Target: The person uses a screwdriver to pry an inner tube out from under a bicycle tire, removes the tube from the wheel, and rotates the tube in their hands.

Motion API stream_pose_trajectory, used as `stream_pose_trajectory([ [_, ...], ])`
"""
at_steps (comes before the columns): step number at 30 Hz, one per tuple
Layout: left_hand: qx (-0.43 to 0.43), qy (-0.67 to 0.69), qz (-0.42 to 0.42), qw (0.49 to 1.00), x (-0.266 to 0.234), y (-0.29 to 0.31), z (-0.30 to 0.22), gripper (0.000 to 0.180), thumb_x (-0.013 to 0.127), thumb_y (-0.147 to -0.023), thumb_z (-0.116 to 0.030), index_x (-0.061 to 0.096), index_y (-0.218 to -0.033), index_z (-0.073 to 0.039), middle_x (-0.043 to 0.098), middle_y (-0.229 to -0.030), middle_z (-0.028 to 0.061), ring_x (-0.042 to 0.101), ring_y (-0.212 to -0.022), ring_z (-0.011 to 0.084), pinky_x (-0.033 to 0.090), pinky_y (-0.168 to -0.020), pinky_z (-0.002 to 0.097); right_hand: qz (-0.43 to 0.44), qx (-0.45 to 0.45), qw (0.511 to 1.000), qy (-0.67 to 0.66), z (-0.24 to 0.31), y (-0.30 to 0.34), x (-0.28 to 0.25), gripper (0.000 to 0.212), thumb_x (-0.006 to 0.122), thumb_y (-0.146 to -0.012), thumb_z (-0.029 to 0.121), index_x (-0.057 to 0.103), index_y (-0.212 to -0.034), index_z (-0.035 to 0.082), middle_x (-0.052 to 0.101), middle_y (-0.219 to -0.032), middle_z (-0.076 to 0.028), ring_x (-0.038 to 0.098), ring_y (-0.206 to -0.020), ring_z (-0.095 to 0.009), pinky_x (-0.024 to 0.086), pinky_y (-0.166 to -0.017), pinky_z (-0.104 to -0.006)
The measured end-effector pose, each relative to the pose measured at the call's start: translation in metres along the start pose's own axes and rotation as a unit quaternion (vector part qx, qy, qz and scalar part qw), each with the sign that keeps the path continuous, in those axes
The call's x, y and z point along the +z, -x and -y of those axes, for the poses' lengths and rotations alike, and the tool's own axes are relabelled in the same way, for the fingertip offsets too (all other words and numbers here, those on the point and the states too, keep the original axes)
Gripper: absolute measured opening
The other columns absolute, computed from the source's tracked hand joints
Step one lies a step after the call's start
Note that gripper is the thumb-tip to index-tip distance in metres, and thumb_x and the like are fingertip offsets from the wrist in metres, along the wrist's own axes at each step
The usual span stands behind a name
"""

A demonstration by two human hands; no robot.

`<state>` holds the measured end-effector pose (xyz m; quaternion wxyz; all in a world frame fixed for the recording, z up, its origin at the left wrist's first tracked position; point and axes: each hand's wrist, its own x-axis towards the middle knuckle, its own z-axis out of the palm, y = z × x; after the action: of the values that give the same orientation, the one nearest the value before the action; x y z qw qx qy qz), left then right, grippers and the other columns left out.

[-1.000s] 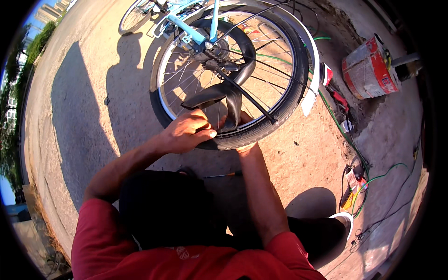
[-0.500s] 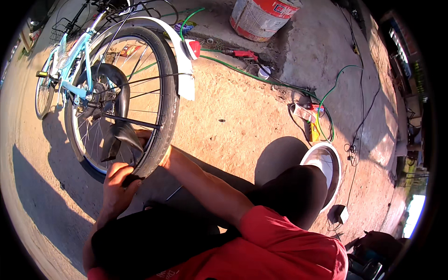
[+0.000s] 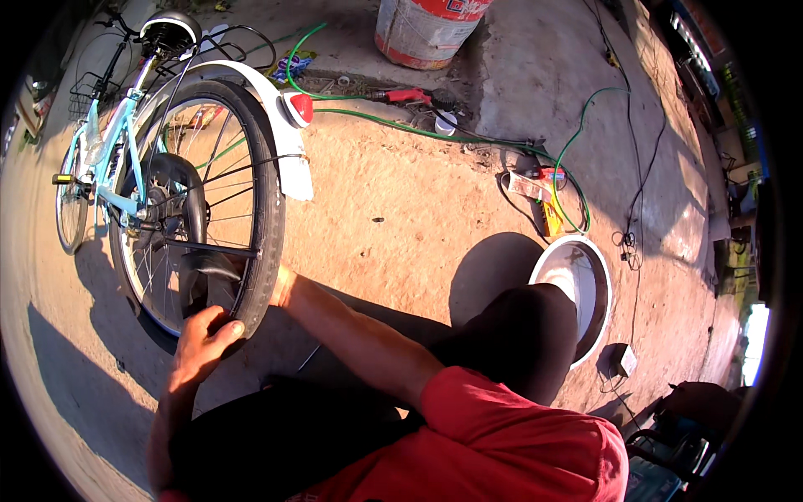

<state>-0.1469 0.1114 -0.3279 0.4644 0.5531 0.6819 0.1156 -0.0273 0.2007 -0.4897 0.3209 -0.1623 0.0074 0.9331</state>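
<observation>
A light blue bicycle stands at the left, its rear wheel close to me. The black rear tyre sits under a white mudguard with a red reflector. A black inner tube hangs loose inside the spokes. My left hand grips the bottom of the tyre, thumb on its sidewall. My right forearm reaches to the tyre's near edge. My right hand is mostly hidden behind it, with only the wrist showing.
On the ground at the right lies a round metal basin. A green hose and black cables run across the concrete. A paint-stained bucket stands at the top, a red tool beside it. My knees fill the lower middle.
The view has swung, so the wheel now sits at the left instead of the top middle. My left hand has slid down to the bottom of the tyre; my right hand has gone behind it.
</observation>
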Motion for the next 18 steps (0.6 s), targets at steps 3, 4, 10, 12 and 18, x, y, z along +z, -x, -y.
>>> stream_pose_trajectory([
  [3,-0.022,0.027,0.051,0.998,-0.019,-0.003,0.013,0.047,0.059,-0.095,-0.043,0.059,-0.077,0.000,0.050,-0.068,-0.0006,0.042,-0.066,0.0097,0.035,-0.060,0.0325,-0.002,0.000,1.000,0.005,-0.005,-0.002,0.004,0.041,0.056,-0.097,0.037,0.067,-0.115,0.002,0.070,-0.104,-0.011,0.067,-0.091,-0.021,0.057,-0.076,-0.0356],
  [4,0.044,0.077,-0.004,0.996,-0.012,-0.001,0.029,0.053,0.055,-0.097,-0.049,0.059,-0.076,0.000,0.055,-0.070,0.0012,0.044,-0.068,0.0124,0.037,-0.063,0.0364,0.114,0.017,0.993,-0.012,-0.020,-0.033,-0.022,0.045,0.058,-0.096,0.037,0.064,-0.121,0.000,0.069,-0.113,-0.011,0.066,-0.099,-0.022,0.056,-0.082,-0.0362],
  [10,-0.038,0.191,0.028,0.980,-0.016,-0.008,0.008,0.045,0.060,-0.097,-0.043,0.069,-0.100,0.000,0.066,-0.093,0.0023,0.055,-0.087,0.0109,0.042,-0.080,0.0285,0.160,-0.021,0.980,0.114,0.001,-0.015,-0.020,0.049,0.053,-0.096,0.037,0.059,-0.125,-0.003,0.069,-0.111,-0.015,0.069,-0.095,-0.023,0.058,-0.085,-0.0374],
  [12,-0.094,0.128,0.007,0.987,-0.018,-0.014,0.013,0.045,0.060,-0.097,-0.043,0.070,-0.100,0.001,0.066,-0.093,0.0034,0.055,-0.088,0.0116,0.042,-0.080,0.0286,0.230,0.042,0.972,0.003,0.007,-0.004,-0.012,0.043,0.059,-0.093,0.034,0.061,-0.118,-0.001,0.069,-0.106,-0.014,0.069,-0.090,-0.023,0.059,-0.078,-0.0369],
  [18,-0.135,0.098,-0.011,0.986,-0.022,-0.014,0.011,0.056,0.063,-0.094,-0.049,0.069,-0.114,0.004,0.070,-0.100,0.0087,0.061,-0.095,0.0158,0.045,-0.086,0.0303,0.242,0.015,0.964,0.108,0.008,-0.030,-0.074,0.050,0.058,-0.093,0.040,0.057,-0.124,0.001,0.069,-0.106,-0.012,0.068,-0.088,-0.020,0.057,-0.075,-0.0332],
])
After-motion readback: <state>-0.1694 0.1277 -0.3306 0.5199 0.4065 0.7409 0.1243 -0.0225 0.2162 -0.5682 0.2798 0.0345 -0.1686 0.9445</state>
